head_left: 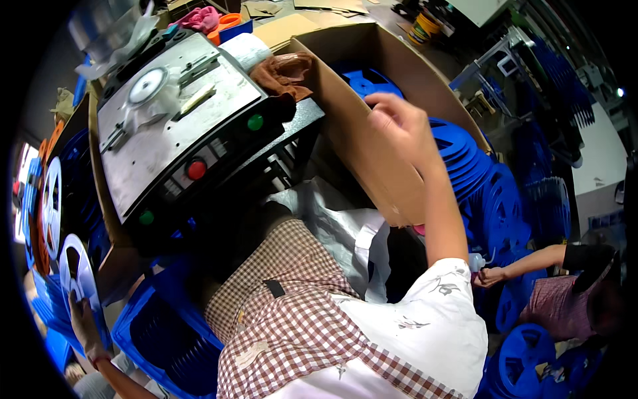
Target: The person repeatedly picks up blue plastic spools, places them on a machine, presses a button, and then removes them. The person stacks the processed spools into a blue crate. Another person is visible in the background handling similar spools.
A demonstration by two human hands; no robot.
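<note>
My left hand (85, 329), at the lower left, grips the edge of a blue plastic reel (80, 269) that stands on its rim and catches a white glare. A band circles that wrist. My right hand (402, 126) is raised over a large open cardboard box (379, 176), its fingers curled and slightly blurred, with nothing visible in them. Blue reels (365, 81) lie inside the box. To the left of the box sits a bench machine (179, 126) with a flat metal top, a round disc (147, 86) on it, and red and green buttons on its front.
A brown cloth (282, 73) hangs at the machine's corner. A blue crate (166, 332) holding stacked reels stands below. Blue reels (495, 199) pile up on the right, beside a co-worker's hand (490, 276) with a small bottle. A yellow bucket (423, 28) stands at the back.
</note>
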